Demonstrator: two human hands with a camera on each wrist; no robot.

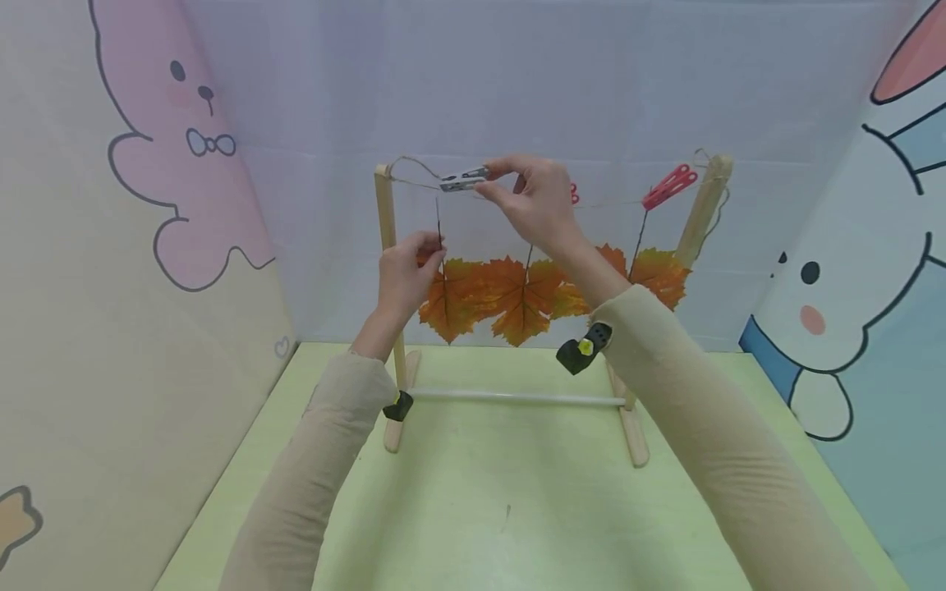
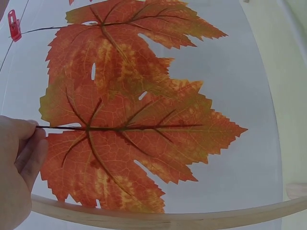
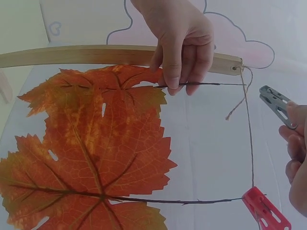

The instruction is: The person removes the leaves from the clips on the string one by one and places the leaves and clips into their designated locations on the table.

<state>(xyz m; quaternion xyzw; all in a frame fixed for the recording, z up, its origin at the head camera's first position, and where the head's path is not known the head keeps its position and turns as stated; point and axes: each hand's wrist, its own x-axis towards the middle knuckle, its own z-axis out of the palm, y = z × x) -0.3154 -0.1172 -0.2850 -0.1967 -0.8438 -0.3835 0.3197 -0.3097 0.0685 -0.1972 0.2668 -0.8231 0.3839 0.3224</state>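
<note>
Head view: right of the grey clothespin (image 1: pixel 461 180), my right hand (image 1: pixel 542 201) hides part of a red clothespin (image 1: pixel 574 194); lower right of it, my forearm (image 1: pixel 687 398) covers parts of the autumn leaves (image 1: pixel 523 300). Right wrist view: same hand, beside it, cropped by the edge.

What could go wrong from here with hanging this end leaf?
The left hand alone seems to hold the stem of the end leaf, so letting go early could drop it. The gray clothespin in the right hand isn't on the twine yet; it might miss the thin stem and catch only twine. The end leaf overlaps its neighbor leaf, so shifting it could nudge that one too.
</note>
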